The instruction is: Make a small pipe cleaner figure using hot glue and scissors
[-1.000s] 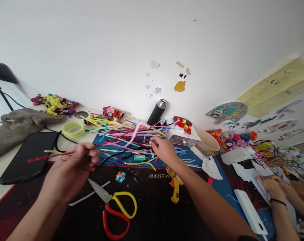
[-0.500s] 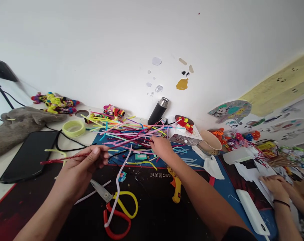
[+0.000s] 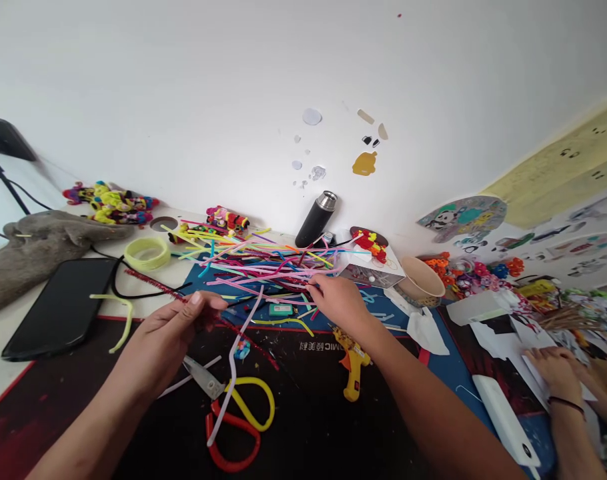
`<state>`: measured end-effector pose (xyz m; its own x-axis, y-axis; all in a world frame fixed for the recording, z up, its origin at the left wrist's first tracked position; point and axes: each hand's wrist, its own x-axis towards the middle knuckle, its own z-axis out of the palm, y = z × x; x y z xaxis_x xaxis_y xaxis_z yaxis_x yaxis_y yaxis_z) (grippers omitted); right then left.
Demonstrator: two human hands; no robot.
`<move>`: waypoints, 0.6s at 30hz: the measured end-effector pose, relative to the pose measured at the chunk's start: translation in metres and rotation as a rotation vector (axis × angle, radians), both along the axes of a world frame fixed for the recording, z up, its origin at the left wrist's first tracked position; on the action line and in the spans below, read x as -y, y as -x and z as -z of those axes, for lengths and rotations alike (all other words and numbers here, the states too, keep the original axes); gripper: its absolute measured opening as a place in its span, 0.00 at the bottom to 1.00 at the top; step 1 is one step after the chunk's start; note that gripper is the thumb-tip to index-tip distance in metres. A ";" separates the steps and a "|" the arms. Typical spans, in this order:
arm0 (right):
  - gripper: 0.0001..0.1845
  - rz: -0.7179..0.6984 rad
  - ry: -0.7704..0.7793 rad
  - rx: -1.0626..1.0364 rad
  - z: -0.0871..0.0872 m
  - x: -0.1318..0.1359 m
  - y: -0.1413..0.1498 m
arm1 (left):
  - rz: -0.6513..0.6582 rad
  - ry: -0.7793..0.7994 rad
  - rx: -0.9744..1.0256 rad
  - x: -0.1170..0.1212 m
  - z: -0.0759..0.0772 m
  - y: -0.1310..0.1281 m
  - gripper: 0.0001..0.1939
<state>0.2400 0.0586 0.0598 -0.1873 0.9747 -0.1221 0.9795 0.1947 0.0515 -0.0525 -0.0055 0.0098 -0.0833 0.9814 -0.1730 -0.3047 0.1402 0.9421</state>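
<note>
My left hand (image 3: 171, 340) is closed in a pinch around a red glittery pipe cleaner (image 3: 151, 283), whose one end points up to the left. A red length also runs down to the right from the fingers, over the black mat. My right hand (image 3: 341, 303) reaches into the heap of coloured pipe cleaners (image 3: 253, 267), its thumb and fingers pinched on a red one near the heap's right side; the fingertips are partly hidden. Below my left hand lie scissors (image 3: 233, 413) with one red and one yellow handle, crossed by a bent pale lilac pipe cleaner (image 3: 235, 360).
A yellow glue gun (image 3: 352, 373) lies under my right forearm. Behind the heap a black flask (image 3: 316, 220) leans by the wall. A phone (image 3: 58, 310) and a yellow tape roll (image 3: 147, 254) are at left. Another person's hands (image 3: 553, 373) rest on paper at right.
The red pipe cleaner in my left hand has swung, its left end higher and a length now dangling to the right. My right hand has shifted slightly right along the heap.
</note>
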 end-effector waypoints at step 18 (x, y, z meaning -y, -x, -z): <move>0.11 0.041 0.051 -0.276 -0.011 -0.007 -0.011 | 0.020 0.107 0.214 0.000 -0.001 -0.002 0.28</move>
